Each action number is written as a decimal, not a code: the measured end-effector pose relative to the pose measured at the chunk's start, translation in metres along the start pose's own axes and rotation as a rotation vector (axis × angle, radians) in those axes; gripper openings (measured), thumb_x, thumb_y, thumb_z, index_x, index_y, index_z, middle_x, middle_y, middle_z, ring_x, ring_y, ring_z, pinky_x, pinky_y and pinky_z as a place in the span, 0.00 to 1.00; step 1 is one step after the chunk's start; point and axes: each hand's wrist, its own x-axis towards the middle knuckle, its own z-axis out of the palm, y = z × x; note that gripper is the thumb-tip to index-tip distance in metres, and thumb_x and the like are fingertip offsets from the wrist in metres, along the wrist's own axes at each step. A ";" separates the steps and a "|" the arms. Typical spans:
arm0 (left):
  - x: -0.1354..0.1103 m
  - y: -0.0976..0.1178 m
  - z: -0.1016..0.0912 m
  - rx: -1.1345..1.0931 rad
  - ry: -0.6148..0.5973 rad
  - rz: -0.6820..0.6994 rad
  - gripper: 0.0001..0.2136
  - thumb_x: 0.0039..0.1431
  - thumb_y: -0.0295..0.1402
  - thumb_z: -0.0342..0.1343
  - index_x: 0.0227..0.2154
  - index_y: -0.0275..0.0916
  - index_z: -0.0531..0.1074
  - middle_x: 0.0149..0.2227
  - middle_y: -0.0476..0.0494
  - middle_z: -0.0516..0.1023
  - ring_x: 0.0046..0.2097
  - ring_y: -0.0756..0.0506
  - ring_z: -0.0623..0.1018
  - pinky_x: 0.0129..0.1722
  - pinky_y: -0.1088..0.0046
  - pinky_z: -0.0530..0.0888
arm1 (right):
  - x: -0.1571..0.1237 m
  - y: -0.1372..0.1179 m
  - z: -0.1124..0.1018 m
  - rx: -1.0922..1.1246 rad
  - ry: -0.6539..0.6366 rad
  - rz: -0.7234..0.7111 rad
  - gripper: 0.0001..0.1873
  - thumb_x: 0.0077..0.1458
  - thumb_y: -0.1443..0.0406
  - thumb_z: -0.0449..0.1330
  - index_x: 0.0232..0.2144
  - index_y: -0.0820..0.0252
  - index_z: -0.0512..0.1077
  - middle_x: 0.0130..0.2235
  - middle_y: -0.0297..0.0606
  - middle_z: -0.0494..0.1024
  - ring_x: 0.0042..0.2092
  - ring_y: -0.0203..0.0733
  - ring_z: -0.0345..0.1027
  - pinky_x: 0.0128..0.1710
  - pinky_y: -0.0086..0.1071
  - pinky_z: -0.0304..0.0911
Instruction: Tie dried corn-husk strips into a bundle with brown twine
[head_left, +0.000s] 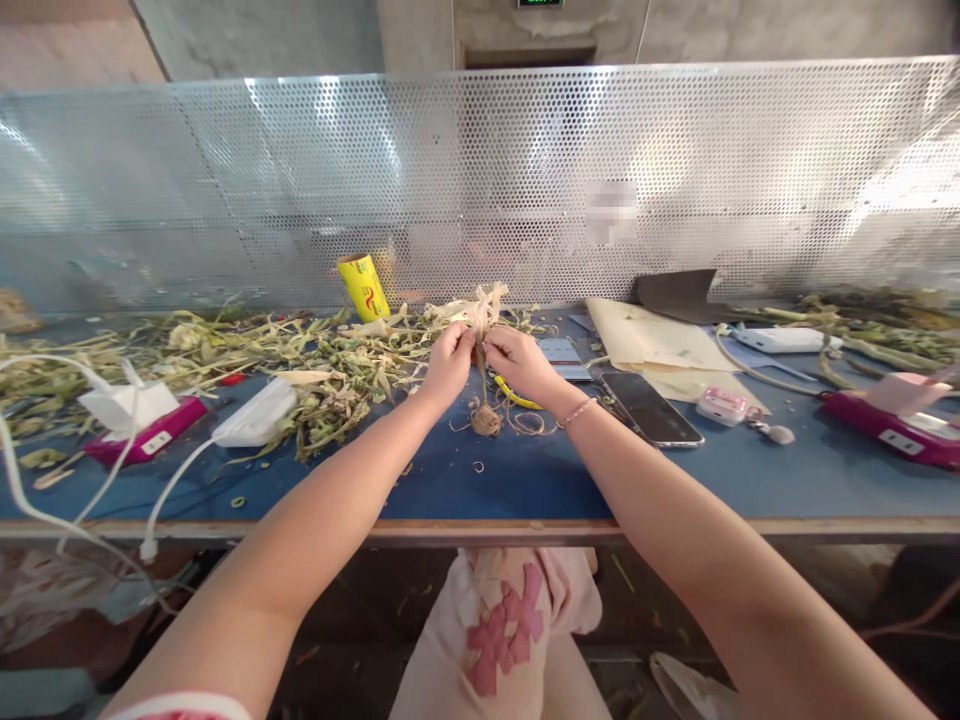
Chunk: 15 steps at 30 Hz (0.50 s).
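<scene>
Our two hands meet at the dried bundle (491, 302).
Our arms stretch forward and converge over the tabletop (480, 492) — left hand (448, 362) and right hand (521, 363) with fingers curled, each grip pinched narrow on the bundle, which stands upright between them, above a brown ball (486, 419).

On my feed, soft light spreads evenly over the blue tabletop (495, 490), while white glare streaks the perforated screen (480, 190), harshest toward its right end. Below the table I get only dimness. Wide-angle stretch swells the forearms (337, 500), the outer edges blur, and one patch (611, 212) is pixelated.
</scene>
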 end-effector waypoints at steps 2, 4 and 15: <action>0.000 -0.001 0.001 -0.021 0.015 -0.015 0.15 0.57 0.43 0.46 0.20 0.39 0.56 0.19 0.53 0.56 0.23 0.53 0.61 0.23 0.76 0.61 | 0.000 0.000 0.000 -0.002 0.002 -0.001 0.13 0.50 0.69 0.46 0.17 0.57 0.47 0.23 0.31 0.57 0.27 0.33 0.51 0.30 0.29 0.49; 0.000 -0.003 0.003 -0.032 0.030 -0.026 0.15 0.57 0.43 0.46 0.21 0.39 0.57 0.18 0.52 0.57 0.23 0.53 0.62 0.23 0.76 0.62 | 0.000 0.001 -0.001 -0.012 -0.010 0.000 0.13 0.50 0.70 0.46 0.18 0.57 0.48 0.23 0.31 0.57 0.27 0.33 0.51 0.30 0.29 0.50; 0.007 0.001 -0.008 -0.041 0.089 -0.026 0.15 0.59 0.40 0.44 0.20 0.39 0.56 0.19 0.52 0.57 0.22 0.53 0.63 0.24 0.76 0.64 | -0.003 -0.011 -0.004 0.003 -0.022 -0.073 0.10 0.52 0.69 0.45 0.20 0.57 0.54 0.25 0.34 0.62 0.30 0.35 0.56 0.33 0.29 0.54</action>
